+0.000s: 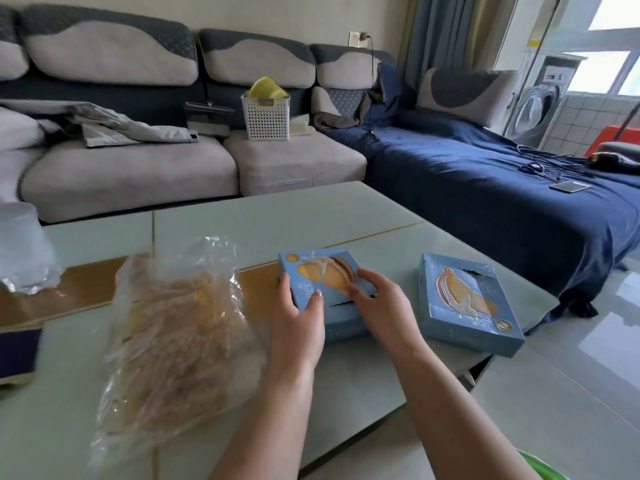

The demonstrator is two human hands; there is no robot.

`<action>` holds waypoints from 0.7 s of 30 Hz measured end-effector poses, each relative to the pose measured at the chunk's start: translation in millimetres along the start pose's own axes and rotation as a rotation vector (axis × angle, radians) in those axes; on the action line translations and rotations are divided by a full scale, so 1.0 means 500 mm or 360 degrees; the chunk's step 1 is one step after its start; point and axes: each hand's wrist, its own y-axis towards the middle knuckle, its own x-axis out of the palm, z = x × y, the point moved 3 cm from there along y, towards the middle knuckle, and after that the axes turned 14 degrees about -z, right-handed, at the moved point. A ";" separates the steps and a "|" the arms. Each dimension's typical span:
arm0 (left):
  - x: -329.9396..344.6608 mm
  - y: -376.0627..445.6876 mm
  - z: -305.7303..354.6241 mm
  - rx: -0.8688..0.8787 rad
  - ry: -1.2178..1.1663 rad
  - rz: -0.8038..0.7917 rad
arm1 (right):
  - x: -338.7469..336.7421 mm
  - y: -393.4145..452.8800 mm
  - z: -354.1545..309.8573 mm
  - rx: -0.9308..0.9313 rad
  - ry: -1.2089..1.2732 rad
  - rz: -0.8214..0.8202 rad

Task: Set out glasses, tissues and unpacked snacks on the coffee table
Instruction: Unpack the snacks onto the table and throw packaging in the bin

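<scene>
While my left hand [300, 308] is steadying the near blue biscuit box [325, 292] at the centre of the frame, its thumb and fingers [317, 299] are lying curled over the box's left side and lid, so that hand is gripping the carton. My right hand [377, 299] is coming in from the right, its fingers bent and pressing at the dark tear line running across the lid, pinching at the torn edge; whether a flap is truly caught between them I cannot tell, since the hand is covering that spot. This box is resting flat on the table [311, 216], just right of the clear plastic bag of brown snacks [176, 327], which is blurred. A second blue box [467, 303] is lying well apart to the right, near the table's edge, its lid already looking torn.

I judge the step in hand to be opening this carton so the biscuits can be set out. To do it well, I am thinking of keeping the left hand pressing the box down so it is not sliding toward the bag, and of pulling the flap along the perforation, low and slow, rather than yanking upward, which could crush the biscuits or rip the lid unevenly. Glasses and tissues are not clearly showing on the table
</scene>
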 end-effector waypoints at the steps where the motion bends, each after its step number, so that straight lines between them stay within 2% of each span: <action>1: -0.002 0.000 0.007 0.0046 -0.0031 0.0038 | -0.002 -0.005 0.004 -0.0017 0.0116 0.0033; 7: -0.021 -0.026 0.059 0.0409 -0.0132 0.0129 | -0.035 -0.050 -0.003 -0.0051 0.1088 0.0091; 10: -0.030 -0.028 0.073 0.0469 -0.0250 -0.0013 | -0.058 -0.096 0.008 0.0054 0.1395 0.0115; 13: -0.016 -0.035 0.074 0.0414 -0.0384 -0.0244 | -0.058 -0.148 0.023 0.0152 0.1784 -0.0088; 17: 0.024 -0.051 0.080 0.0408 -0.0457 -0.0417 | -0.084 -0.186 0.040 0.0238 0.2054 -0.0253; 21: 0.061 -0.070 0.071 0.0322 -0.0603 -0.0480 | -0.117 -0.209 0.054 0.0084 0.2132 -0.0219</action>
